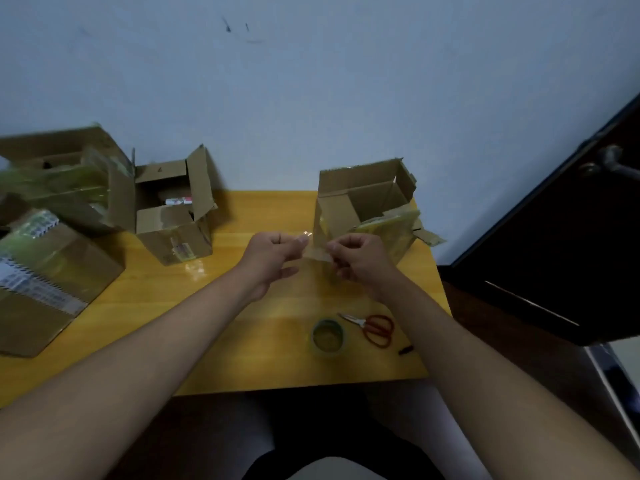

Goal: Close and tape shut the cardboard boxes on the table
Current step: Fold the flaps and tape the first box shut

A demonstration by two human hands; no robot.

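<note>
A short strip of clear tape point(317, 253) is stretched between my two hands above the yellow table point(242, 341). My left hand point(273, 258) pinches its left end, and my right hand point(360, 261) pinches its right end. Just behind my hands stands an open cardboard box point(370, 199) with its flaps up. A second open box point(173, 209) stands at the back left, with something inside it. Near the table's front lie a roll of clear tape point(327, 337) and red-handled scissors point(375, 328).
Two larger taped boxes sit at the far left, one in front point(41, 285) and one behind point(59, 174). A small dark object point(405, 349) lies by the scissors. A dark door point(571, 237) stands to the right of the table. A pale wall is behind.
</note>
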